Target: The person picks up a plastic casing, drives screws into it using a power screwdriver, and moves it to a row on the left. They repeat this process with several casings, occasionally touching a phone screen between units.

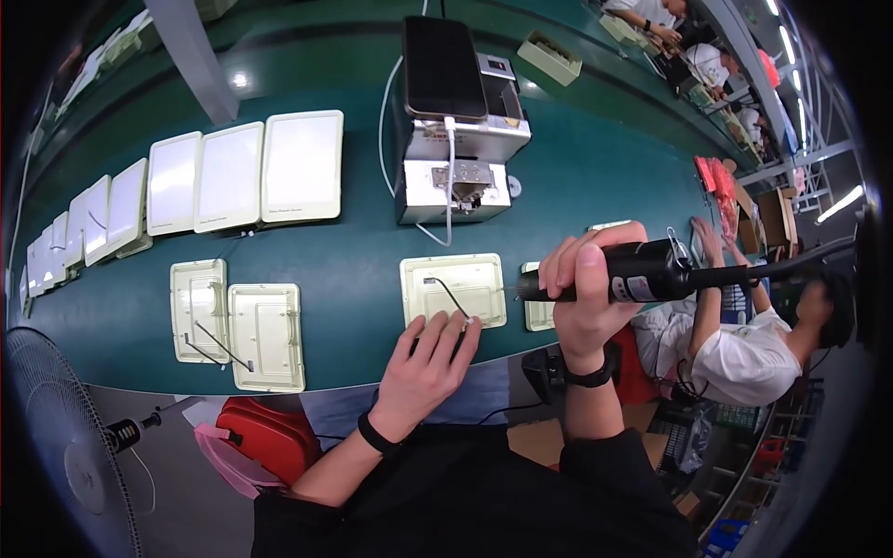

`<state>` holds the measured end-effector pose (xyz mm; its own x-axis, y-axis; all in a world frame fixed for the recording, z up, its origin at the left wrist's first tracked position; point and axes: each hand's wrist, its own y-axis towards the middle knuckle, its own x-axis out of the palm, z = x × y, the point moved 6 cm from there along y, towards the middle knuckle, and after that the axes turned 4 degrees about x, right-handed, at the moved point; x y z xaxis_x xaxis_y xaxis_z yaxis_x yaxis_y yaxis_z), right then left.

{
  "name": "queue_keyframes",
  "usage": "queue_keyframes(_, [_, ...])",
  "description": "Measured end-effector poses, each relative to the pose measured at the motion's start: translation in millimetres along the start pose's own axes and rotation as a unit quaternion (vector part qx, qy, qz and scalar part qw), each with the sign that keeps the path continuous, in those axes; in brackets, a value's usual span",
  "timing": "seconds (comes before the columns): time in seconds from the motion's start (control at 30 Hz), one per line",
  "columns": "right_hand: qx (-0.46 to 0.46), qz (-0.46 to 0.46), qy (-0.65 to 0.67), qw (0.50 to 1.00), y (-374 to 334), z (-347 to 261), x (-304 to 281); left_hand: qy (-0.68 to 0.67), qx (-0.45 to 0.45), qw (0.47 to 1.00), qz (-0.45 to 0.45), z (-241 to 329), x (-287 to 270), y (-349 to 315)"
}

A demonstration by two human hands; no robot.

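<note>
A pale cream rectangular panel (431, 310) lies on the bench in front of me, its ribbed inner side up. A short black cable (447, 291) runs across it from a small slot toward my fingers. My left hand (433, 360) lies over the panel's near edge with fingers stretched out; the cable's end is by the fingertips. My right hand (586, 296) is wrapped round a black electric screwdriver (642, 272), held nearly level. Its thin bit points left, close to the panel's right edge. Another cream panel (537, 314) is partly hidden behind the right hand.
Two cream panels with cables (266, 349) lie to the left. Behind them stands a row of white-faced panels (302, 167). A metal box machine (465, 149) carries a black phone (445, 70). A fan (79, 465) stands lower left. A co-worker (744, 349) sits at right.
</note>
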<state>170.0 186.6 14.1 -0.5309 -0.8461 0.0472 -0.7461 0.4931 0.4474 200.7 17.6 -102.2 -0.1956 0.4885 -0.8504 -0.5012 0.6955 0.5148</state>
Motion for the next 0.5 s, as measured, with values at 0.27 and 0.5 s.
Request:
queue_keyframes(0.27, [-0.104, -0.026, 0.131, 0.986, 62.8, -39.1, 62.8, -0.017, 0.013, 1.000, -0.003, 0.2, -5.7, 1.2])
queue_keyframes(0.5, [-0.048, -0.029, 0.044, 0.997, 66.5, -21.0, 76.5, -0.014, 0.006, 1.000, 0.002, -0.6, -1.6, -1.9])
